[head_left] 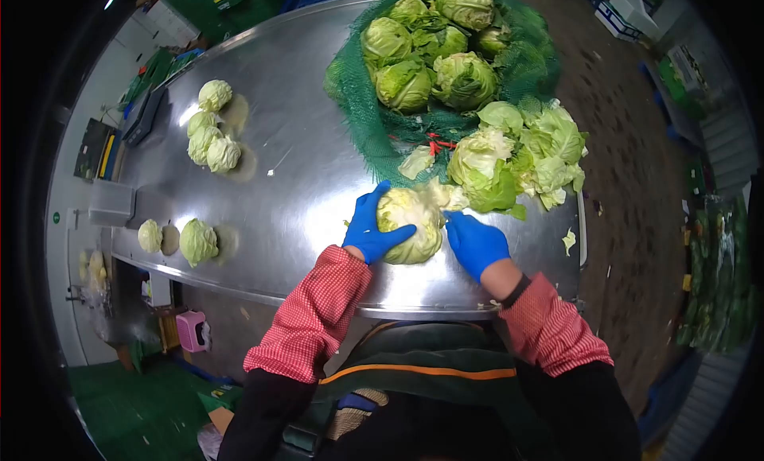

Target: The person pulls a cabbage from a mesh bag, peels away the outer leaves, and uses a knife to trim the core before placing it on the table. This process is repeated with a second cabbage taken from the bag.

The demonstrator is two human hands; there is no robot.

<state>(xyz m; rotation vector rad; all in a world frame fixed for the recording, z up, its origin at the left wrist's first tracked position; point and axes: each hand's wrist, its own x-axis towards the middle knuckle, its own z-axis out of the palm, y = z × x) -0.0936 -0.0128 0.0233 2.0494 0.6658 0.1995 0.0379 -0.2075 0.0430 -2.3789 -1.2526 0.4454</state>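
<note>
A pale green cabbage [410, 226] rests on the steel table in front of me. My left hand [374, 229], in a blue glove, grips its left side with the thumb across the front and the fingers behind. On the cabbage's right, my right hand [477, 245], also gloved in blue, is closed with its fingertips near the base; what it holds, if anything, is hidden. Loose pale leaf pieces [447, 195] lie just behind the fingertips. Beyond them is a heap of stripped cabbage leaves [545, 155].
A green mesh sack [362, 115] with several whole cabbages [465, 81] spreads across the table's far side. Trimmed cabbages [213, 95] stand at the left, two of them [198, 242] nearer me. The table's front edge [430, 311] runs close to my body.
</note>
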